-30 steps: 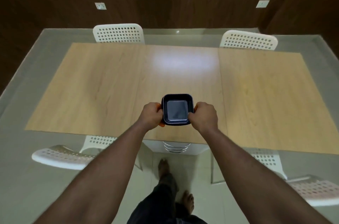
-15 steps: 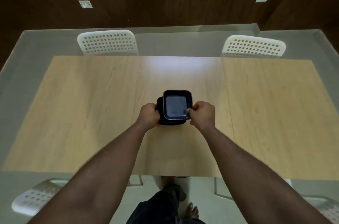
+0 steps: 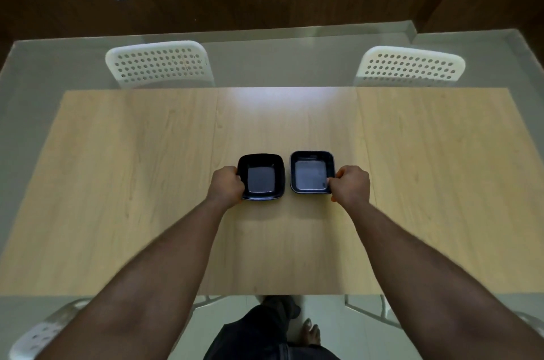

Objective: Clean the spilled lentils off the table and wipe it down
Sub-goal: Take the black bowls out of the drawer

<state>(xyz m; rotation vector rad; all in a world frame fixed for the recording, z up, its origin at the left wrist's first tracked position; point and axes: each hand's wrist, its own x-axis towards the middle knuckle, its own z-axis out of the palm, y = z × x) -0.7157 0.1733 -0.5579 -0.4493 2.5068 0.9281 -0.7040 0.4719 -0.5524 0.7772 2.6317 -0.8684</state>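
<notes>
Fingers of left hand (image 3: 226,187) curled on left black dish (image 3: 261,177), right hand (image 3: 351,185) pinching right black dish (image 3: 312,171), 2 dishes side by side, centre frame, wooden table (image 3: 132,183)

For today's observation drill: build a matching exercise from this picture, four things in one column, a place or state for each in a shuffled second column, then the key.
Things
1. left bowl
2. right bowl
3. chairs
4. table

Places or states
A. white, perforated, across the table
B. held at its edge by the right hand
C. light wood, bearing both bowls
D. held at its edge by the left hand

Pairs: 1-D, 2-B, 3-A, 4-C
</notes>
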